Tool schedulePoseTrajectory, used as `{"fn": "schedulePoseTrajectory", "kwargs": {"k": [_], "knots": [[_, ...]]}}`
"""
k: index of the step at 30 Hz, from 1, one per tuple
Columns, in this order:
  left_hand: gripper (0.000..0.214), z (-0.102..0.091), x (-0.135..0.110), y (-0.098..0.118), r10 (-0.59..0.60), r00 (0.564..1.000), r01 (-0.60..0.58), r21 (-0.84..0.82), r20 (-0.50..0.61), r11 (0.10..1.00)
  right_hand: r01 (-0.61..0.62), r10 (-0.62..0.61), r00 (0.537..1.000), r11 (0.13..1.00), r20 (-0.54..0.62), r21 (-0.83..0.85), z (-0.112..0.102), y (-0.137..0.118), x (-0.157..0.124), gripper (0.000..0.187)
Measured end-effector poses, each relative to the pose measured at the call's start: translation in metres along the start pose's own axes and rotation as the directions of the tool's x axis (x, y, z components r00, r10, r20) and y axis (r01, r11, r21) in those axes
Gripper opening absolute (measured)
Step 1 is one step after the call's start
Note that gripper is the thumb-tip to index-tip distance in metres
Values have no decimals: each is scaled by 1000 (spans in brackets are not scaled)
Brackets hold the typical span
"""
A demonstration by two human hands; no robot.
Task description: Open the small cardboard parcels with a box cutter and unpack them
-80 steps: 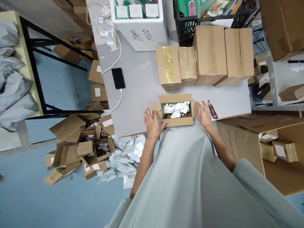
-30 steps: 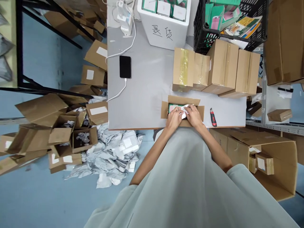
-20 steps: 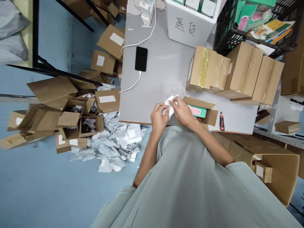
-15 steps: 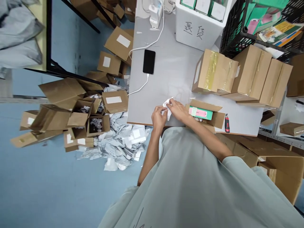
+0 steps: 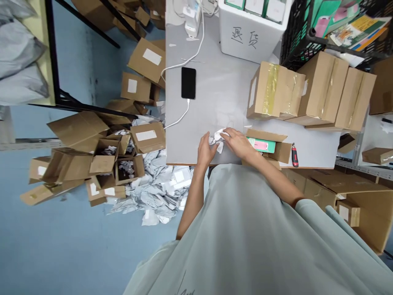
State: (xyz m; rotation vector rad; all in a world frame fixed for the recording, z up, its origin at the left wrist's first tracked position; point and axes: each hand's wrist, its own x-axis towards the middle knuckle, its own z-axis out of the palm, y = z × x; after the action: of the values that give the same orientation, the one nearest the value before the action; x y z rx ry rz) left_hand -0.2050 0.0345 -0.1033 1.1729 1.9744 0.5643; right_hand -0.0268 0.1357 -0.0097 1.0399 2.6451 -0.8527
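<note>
Crumpled white paper (image 5: 219, 135) is between my two hands, low over the front of the table. My left hand (image 5: 206, 152) holds its left side, with the thumb and fingers on either side of a crumpled part. On the other side, the bent fingers of my right hand (image 5: 238, 143) grip the paper from above. Just right of that hand stands an open cardboard box (image 5: 281, 152) with a green and pink package (image 5: 263, 146) in it; my right wrist and forearm partly cover the box. A red and black utility knife (image 5: 294, 155) lies beside the box.
On the grey table (image 5: 211, 98) lie a phone (image 5: 188, 83) and its white cable. Closed cardboard boxes (image 5: 273, 92), a white foam box (image 5: 251, 39) and a black crate (image 5: 302, 45) stand behind. Opened cartons (image 5: 69, 164) and grey plastic bags (image 5: 156, 180) cover the floor at left.
My hands have moved slightly apart, and the paper between them looks more spread out. The camera view has shifted a little.
</note>
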Motion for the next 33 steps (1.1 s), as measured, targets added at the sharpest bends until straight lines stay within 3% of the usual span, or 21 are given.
{"fn": "schedulePoseTrajectory", "kwargs": {"k": [2,4,8,11,14,16,20,26,33], "knots": [[71,-3,-12,21,93,995,-95,-34,-46,995,-26,34,990,998,-139,60,-9,13,-40,44],[64,-2,-26,50,200,976,-206,-70,-82,976,-148,166,965,984,-205,100,-13,34,-80,43],[46,29,-45,108,394,917,-399,-130,-67,908,-512,513,850,858,-122,41,-1,82,-138,36],[40,75,-42,132,469,876,-462,-85,110,883,-595,595,803,802,-14,-58,14,109,-153,36],[49,114,-29,139,359,874,-432,182,328,883,-548,554,832,829,27,-110,24,122,-153,46],[57,129,-23,139,256,888,-398,358,383,845,-525,531,847,842,15,-129,29,126,-151,55],[61,143,-19,141,184,917,-357,520,354,776,-525,530,848,839,-10,-144,38,131,-147,56],[50,155,-25,145,171,943,-311,570,285,760,-550,553,833,824,-24,-135,47,131,-145,54],[60,144,-36,141,234,937,-341,534,259,774,-482,488,873,863,4,-152,37,130,-155,50]]}}
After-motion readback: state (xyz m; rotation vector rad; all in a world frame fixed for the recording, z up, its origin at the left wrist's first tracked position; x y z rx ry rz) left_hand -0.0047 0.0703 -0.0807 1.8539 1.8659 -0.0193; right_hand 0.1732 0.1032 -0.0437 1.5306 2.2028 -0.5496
